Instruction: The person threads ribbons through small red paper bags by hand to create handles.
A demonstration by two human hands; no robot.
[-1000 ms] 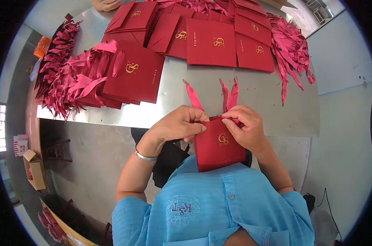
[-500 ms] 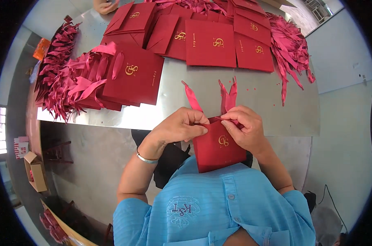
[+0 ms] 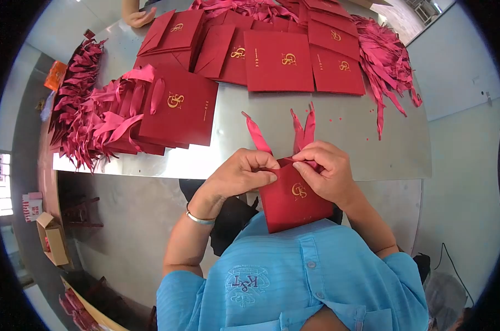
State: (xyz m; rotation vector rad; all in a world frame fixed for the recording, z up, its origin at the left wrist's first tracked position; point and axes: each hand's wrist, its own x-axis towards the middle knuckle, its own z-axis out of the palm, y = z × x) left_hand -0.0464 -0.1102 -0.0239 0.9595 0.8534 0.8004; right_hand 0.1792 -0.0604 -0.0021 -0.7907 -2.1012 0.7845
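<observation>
A small red gift bag (image 3: 294,207) with a gold emblem is held upright against my front, its top edge toward the table. My left hand (image 3: 244,172) pinches the bag's upper left corner between thumb and bent fingers. At the top right edge, my right hand (image 3: 327,168) is closed on the rim and a pink ribbon (image 3: 304,132), whose ends stick up past the fingers. Another ribbon end (image 3: 255,132) rises beside the left fingertips. The fingers hide where the ribbons pass through the bag.
On the metal table (image 3: 233,127) stand finished-looking bags with ribbon handles (image 3: 175,110) at left and flat red bags (image 3: 280,60) farther back. A heap of pink ribbons (image 3: 385,66) hangs at the right. Another person's hand (image 3: 138,17) rests at the far left.
Both hands keep almost the same hold on the bag. The view has shifted slightly. At the far left, the other person's hand shows more fully and has changed pose.
</observation>
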